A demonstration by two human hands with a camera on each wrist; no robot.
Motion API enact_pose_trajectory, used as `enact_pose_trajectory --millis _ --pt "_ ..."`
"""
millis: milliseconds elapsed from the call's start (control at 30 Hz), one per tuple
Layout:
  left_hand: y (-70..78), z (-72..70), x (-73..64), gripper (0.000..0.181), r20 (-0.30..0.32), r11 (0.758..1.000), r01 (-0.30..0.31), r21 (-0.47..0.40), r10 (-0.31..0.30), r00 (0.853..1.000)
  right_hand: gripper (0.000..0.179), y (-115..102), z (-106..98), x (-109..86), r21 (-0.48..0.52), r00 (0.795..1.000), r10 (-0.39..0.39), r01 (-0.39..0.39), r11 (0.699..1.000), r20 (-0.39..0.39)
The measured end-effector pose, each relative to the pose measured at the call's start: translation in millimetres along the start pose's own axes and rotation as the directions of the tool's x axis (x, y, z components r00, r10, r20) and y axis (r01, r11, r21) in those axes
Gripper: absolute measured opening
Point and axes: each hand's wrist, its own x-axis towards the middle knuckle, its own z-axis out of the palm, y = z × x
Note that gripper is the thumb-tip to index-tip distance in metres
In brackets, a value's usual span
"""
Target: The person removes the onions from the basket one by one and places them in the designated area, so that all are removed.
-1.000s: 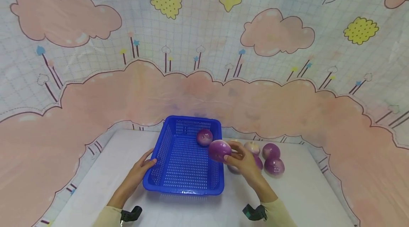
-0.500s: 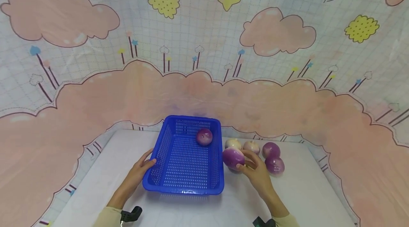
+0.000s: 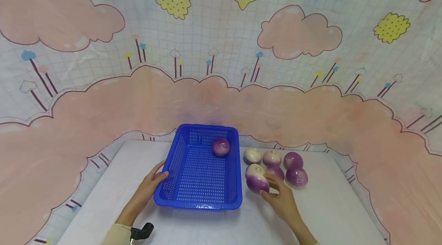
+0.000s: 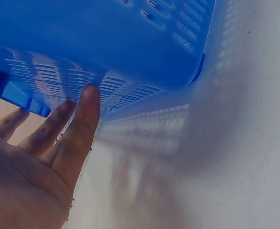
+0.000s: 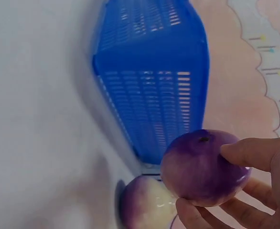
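My right hand (image 3: 281,199) pinches a glossy purple-and-white onion (image 3: 258,184) between thumb and fingers, just right of a blue plastic basket (image 3: 198,205). In the right wrist view, the held onion (image 5: 204,167) shows a small dark spot on its purple end. Behind it sits a whiter onion (image 5: 147,205). My left hand (image 3: 152,183) rests at the basket's left side, thumb at the rim. Its straight fingers (image 4: 85,112) touch the slotted outer wall in the left wrist view. One purple onion (image 3: 220,147) lies inside the basket, near its far right corner.
Several onions stand on the white table (image 3: 203,229) right of the basket, among them a pale-topped onion (image 3: 252,156) and a purple onion (image 3: 297,177). A cloud-patterned cloth (image 3: 221,99) hangs behind the table.
My right hand has moved right and toward me with the onion, from over the basket's right rim to beside the basket. The left hand and basket have stayed put.
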Motion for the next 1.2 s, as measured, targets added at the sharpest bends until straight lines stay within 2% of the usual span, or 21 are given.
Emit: enact_pose_trajectory --millis 267,600,700,867,967,1200 --pt "-0.7 -0.9 0.5 0.071 0.001 1.0 -0.006 -0.004 0.006 1.0 0.054 11 0 -4.3 -0.084 1.0 -0.011 0.013 0.996 0.019" --pt "-0.9 -0.8 -0.6 0.07 0.005 1.0 0.002 0.008 -0.002 1.0 0.051 25 1 -10.3 -0.14 0.996 0.049 -0.039 0.989 0.073" --pt "-0.8 -0.6 -0.3 0.07 0.006 1.0 0.002 0.01 -0.002 1.0 0.05 28 2 -12.3 -0.125 0.995 0.063 -0.053 0.991 0.074" --pt "-1.6 -2.1 2.2 0.071 0.011 1.0 -0.005 0.009 0.005 1.0 0.038 31 4 -15.2 -0.083 0.997 0.059 -0.055 0.995 0.047" --pt "-3.2 -2.9 4.2 0.072 0.016 1.0 -0.01 0.012 0.009 1.0 0.032 30 4 -16.4 -0.09 0.996 0.068 -0.063 0.994 0.055" --pt "-2.3 -1.1 2.6 0.072 0.012 1.0 0.003 0.017 -0.003 1.0 0.042 30 5 -15.6 -0.098 0.986 0.117 -0.106 0.99 0.121"
